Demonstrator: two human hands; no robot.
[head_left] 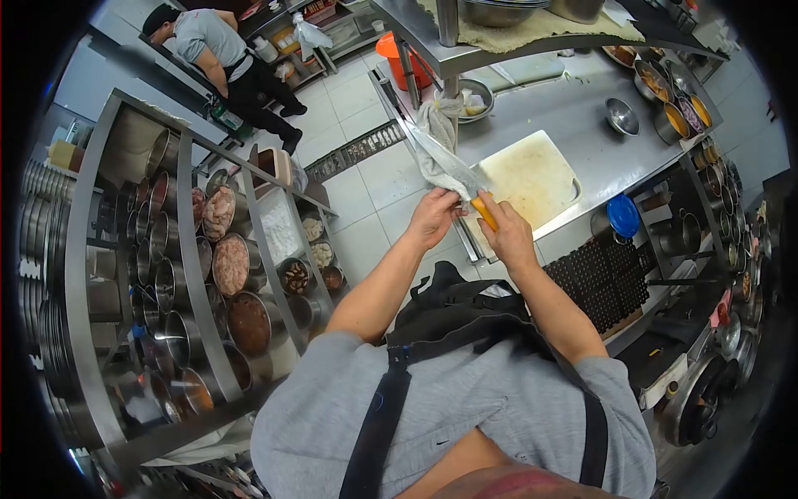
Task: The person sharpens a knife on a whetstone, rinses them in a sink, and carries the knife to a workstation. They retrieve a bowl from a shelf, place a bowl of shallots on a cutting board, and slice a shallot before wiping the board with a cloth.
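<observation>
My right hand [509,236] grips the yellow-handled kitchen knife [484,214], blade toward eleven o'clock, while my left hand [434,218] apparently pinches the pale cloth [437,135] beside it, white cutting board [536,175] at two o'clock.

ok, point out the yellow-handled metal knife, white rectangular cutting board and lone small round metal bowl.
Yellow-handled metal knife [484,214], head view, handle.
White rectangular cutting board [532,176], head view, bare top.
Small round metal bowl [622,121], head view, inner wall.

Grey short-slv shirt [465,403], blk apron [465,327], wide blk shldr straps [379,424]
</observation>
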